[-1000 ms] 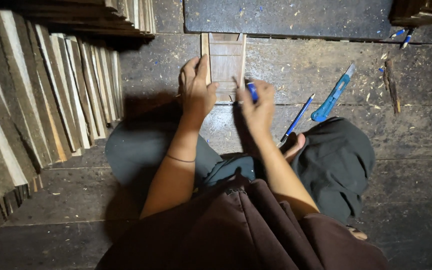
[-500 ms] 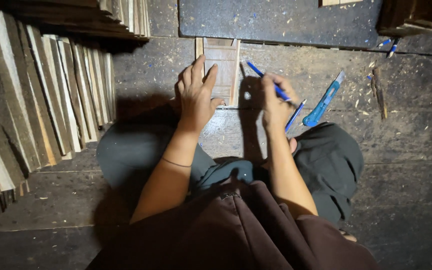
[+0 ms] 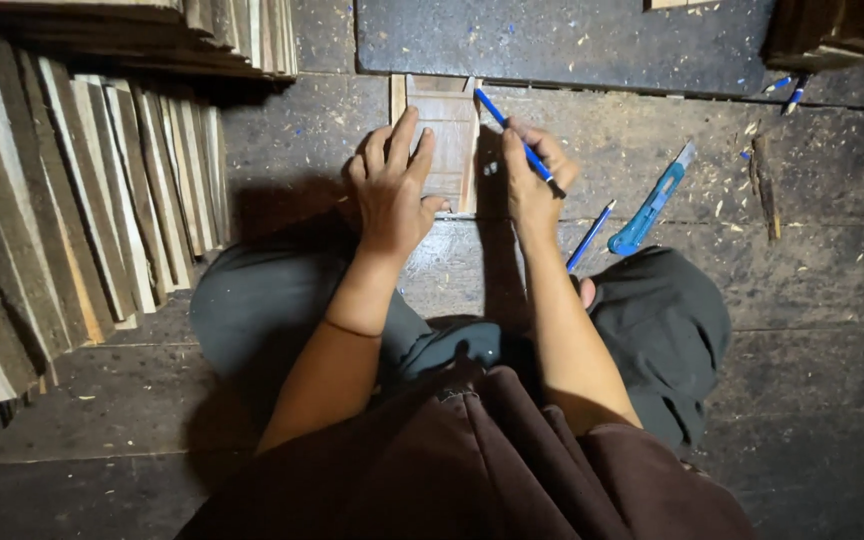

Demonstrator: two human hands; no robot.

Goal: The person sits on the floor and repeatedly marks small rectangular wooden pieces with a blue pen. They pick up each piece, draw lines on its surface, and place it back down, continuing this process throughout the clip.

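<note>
A small flat wooden panel (image 3: 444,115) lies on the dark plank floor in front of my crossed legs. My left hand (image 3: 390,185) rests flat on its lower left part, fingers spread. My right hand (image 3: 534,180) holds a blue pen (image 3: 512,135), tip up near the panel's top right edge. A blue utility knife (image 3: 652,205) and a second blue pen (image 3: 590,236) lie on the floor just right of my right hand.
Rows of thin wooden slats (image 3: 82,200) lean in stacks on the left. A dark mat (image 3: 572,40) lies beyond the panel. More pens (image 3: 792,92) and a dark stick (image 3: 764,185) lie far right. Wood chips are scattered about.
The right hand has lifted from the panel's lower right and swung the pen up along its right edge. The left hand has stayed pressed on the panel.
</note>
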